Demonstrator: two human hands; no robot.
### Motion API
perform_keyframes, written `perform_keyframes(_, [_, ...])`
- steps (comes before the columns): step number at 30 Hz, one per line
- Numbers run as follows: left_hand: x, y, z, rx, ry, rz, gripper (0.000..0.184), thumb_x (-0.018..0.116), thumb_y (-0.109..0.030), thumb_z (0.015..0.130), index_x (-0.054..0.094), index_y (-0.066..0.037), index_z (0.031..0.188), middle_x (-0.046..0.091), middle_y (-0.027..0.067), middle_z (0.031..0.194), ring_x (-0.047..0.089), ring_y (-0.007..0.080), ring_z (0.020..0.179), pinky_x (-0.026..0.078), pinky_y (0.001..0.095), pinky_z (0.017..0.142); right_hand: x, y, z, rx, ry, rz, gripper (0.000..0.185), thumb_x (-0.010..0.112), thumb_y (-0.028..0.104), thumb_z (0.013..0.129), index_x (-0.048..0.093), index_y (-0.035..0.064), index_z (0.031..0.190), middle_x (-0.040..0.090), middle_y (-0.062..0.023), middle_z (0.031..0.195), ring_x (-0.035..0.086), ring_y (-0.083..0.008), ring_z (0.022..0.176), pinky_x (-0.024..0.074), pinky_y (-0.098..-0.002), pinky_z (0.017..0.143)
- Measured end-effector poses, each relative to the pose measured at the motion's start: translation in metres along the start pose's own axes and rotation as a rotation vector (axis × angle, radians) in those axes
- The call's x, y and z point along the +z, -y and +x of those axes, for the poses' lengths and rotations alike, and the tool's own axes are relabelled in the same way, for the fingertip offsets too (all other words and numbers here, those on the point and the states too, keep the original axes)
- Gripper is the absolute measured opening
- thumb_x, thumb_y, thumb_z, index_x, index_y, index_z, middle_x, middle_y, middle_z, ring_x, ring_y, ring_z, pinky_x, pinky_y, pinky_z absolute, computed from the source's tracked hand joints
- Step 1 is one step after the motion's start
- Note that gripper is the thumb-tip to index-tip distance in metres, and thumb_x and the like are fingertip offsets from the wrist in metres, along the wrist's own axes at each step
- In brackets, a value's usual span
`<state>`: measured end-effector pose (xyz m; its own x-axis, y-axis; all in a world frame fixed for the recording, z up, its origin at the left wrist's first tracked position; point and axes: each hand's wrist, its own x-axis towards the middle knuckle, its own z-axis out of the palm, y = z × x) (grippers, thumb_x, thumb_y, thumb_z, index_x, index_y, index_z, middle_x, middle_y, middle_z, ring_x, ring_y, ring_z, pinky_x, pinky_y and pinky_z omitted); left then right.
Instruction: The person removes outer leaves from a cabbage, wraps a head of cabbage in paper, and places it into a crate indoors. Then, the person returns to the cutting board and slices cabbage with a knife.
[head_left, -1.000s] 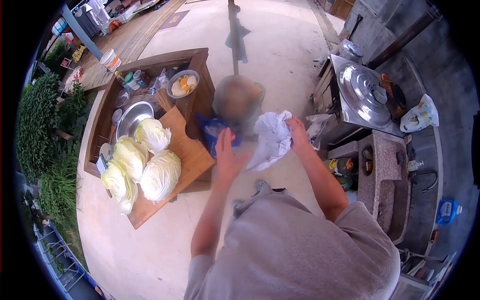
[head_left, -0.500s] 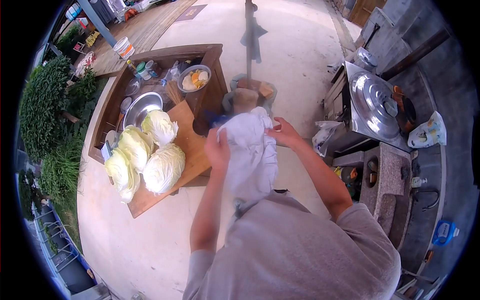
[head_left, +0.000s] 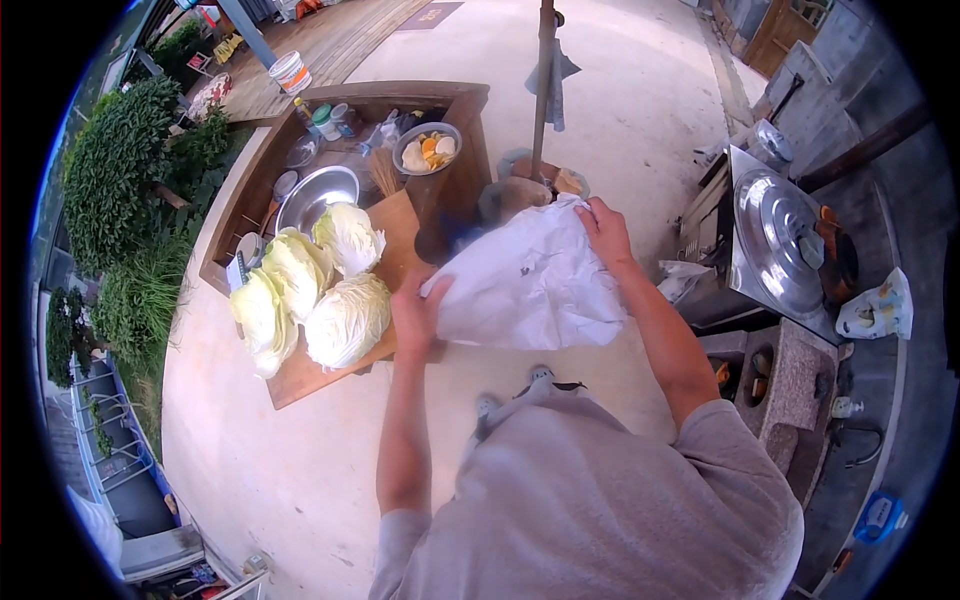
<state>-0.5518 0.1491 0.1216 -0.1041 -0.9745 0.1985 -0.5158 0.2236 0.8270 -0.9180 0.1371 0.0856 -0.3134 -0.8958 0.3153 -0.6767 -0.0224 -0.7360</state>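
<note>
Right hand had gone outward and up from half a second ago, pulling the sheet from a bunched vertical hang into a wide, creased spread. Left hand was a bit lower than before. Both were on it now; a second ago the left was spread and off the sheet. Current grip: left pinched the left edge between thumb and fingers, right pinched the upper right corner. Sheet hung in the air between them, over the floor, off the worktop's right side. View had also swung, so the worktop sat further right in frame; load on it unchanged.

Containers: grey bowl at the far right corner held white and orange pieces. Metal bowl near the worktop's middle, inside partly hidden by cabbages. Four of those sat on the board, which lay over the near right corner and stuck out past the near edge. Green-capped jar by the far left corner, contents too small to read. Lid on the stove hid whatever was under it.
</note>
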Motion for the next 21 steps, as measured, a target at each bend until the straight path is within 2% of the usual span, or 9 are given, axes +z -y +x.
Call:
perform_keyframes(2, [-0.008, 0.006, -0.002, 0.067, 0.079, -0.158, 0.051, 0.084, -0.024, 0.08, 0.066, 0.003, 0.12, 0.071, 0.0208, 0.106, 0.068, 0.0304, 0.087, 0.053, 0.0361, 0.075, -0.015, -0.016, 0.007, -0.125, 0.088, -0.131, 0.028, 0.065, 0.033, 0.095, 0.061, 0.0051, 0.101, 0.063, -0.0226, 0.076, 0.062, -0.0446, 0.072, 0.0487, -0.0465, 0.063])
perform_keyframes(3, [-0.013, -0.003, -0.006, 0.107, 0.158, -0.218, 0.056, 0.086, -0.022, 0.078, 0.065, 0.001, 0.125, 0.068, 0.0174, 0.115, 0.065, 0.0254, 0.094, 0.053, 0.0354, 0.077, -0.024, -0.017, 0.009, -0.158, 0.093, -0.158, 0.029, 0.066, 0.034, 0.095, 0.061, 0.0047, 0.095, 0.062, -0.0228, 0.075, 0.061, -0.0446, 0.072, 0.048, -0.048, 0.063])
perform_keyframes(6, [-0.01, -0.018, -0.015, 0.159, 0.314, -0.107, 0.048, 0.087, -0.015, 0.074, 0.068, -0.003, 0.117, 0.064, 0.0075, 0.101, 0.06, 0.0205, 0.094, 0.049, 0.0327, 0.087, -0.032, -0.029, 0.016, -0.177, 0.102, -0.134, 0.03, 0.066, 0.033, 0.095, 0.06, 0.0043, 0.087, 0.061, -0.0232, 0.074, 0.06, -0.0452, 0.07, 0.0475, -0.048, 0.061])
perform_keyframes(10, [0.005, -0.015, -0.022, -0.007, 0.359, -0.269, 0.042, 0.081, -0.013, 0.08, 0.067, -0.002, 0.118, 0.062, 0.0065, 0.108, 0.061, 0.0175, 0.095, 0.05, 0.0315, 0.083, -0.044, -0.042, 0.022, -0.206, 0.144, -0.14, 0.031, 0.066, 0.032, 0.094, 0.059, 0.0042, 0.081, 0.061, -0.0224, 0.072, 0.06, -0.0443, 0.069, 0.0472, -0.0473, 0.059])
perform_keyframes(12, [0.024, 0.022, -0.022, -0.125, 0.395, -0.337, 0.032, 0.077, -0.008, 0.082, 0.069, -0.002, 0.112, 0.063, 0.0053, 0.103, 0.061, 0.0162, 0.091, 0.05, 0.0297, 0.08, -0.055, -0.044, 0.022, -0.253, 0.135, -0.177, 0.028, 0.067, 0.03, 0.094, 0.061, 0.0048, 0.082, 0.062, -0.0213, 0.073, 0.061, -0.0428, 0.068, 0.0475, -0.0465, 0.058])
perform_keyframes(16, [0.038, 0.03, -0.015, -0.351, 0.445, -0.423, 0.015, 0.071, -0.004, 0.085, 0.07, -0.002, 0.1, 0.066, 0.0026, 0.09, 0.062, 0.0129, 0.081, 0.05, 0.0261, 0.076, -0.082, -0.011, 0.023, -0.462, 0.062, -0.125, 0.03, 0.073, 0.036, 0.087, 0.066, 0.0074, 0.086, 0.066, -0.0155, 0.073, 0.064, -0.0379, 0.065, 0.0505, -0.0434, 0.059])
perform_keyframes(18, [0.041, 0.029, -0.011, -0.381, 0.293, -0.66, 0.01, 0.07, -0.003, 0.087, 0.069, -0.003, 0.097, 0.067, 0.0004, 0.089, 0.06, 0.0093, 0.079, 0.048, 0.0243, 0.075, -0.095, 0.002, 0.025, -0.567, 0.128, -0.169, 0.033, 0.078, 0.039, 0.082, 0.069, 0.0087, 0.091, 0.068, -0.0117, 0.075, 0.065, -0.0353, 0.063, 0.0527, -0.0425, 0.06])
perform_keyframes(19, [0.04, 0.028, -0.009, -0.392, 0.213, -0.775, 0.008, 0.069, -0.003, 0.088, 0.068, -0.004, 0.095, 0.067, -0.0007, 0.088, 0.059, 0.0075, 0.078, 0.047, 0.0234, 0.074, -0.098, 0.001, 0.026, -0.545, 0.149, -0.237, 0.036, 0.079, 0.039, 0.081, 0.068, 0.008, 0.095, 0.069, -0.0121, 0.08, 0.066, -0.0344, 0.067, 0.0536, -0.0421, 0.063])
perform_keyframes(21, [0.044, 0.02, -0.005, -0.362, 0.108, -0.744, 0.004, 0.069, -0.005, 0.091, 0.067, -0.004, 0.094, 0.068, -0.0003, 0.088, 0.058, 0.0064, 0.076, 0.047, 0.0222, 0.073, -0.106, -0.007, 0.032, -0.506, 0.189, -0.375, 0.046, 0.082, 0.04, 0.078, 0.066, 0.0066, 0.105, 0.07, -0.013, 0.091, 0.068, -0.0326, 0.077, 0.0552, -0.0413, 0.069])
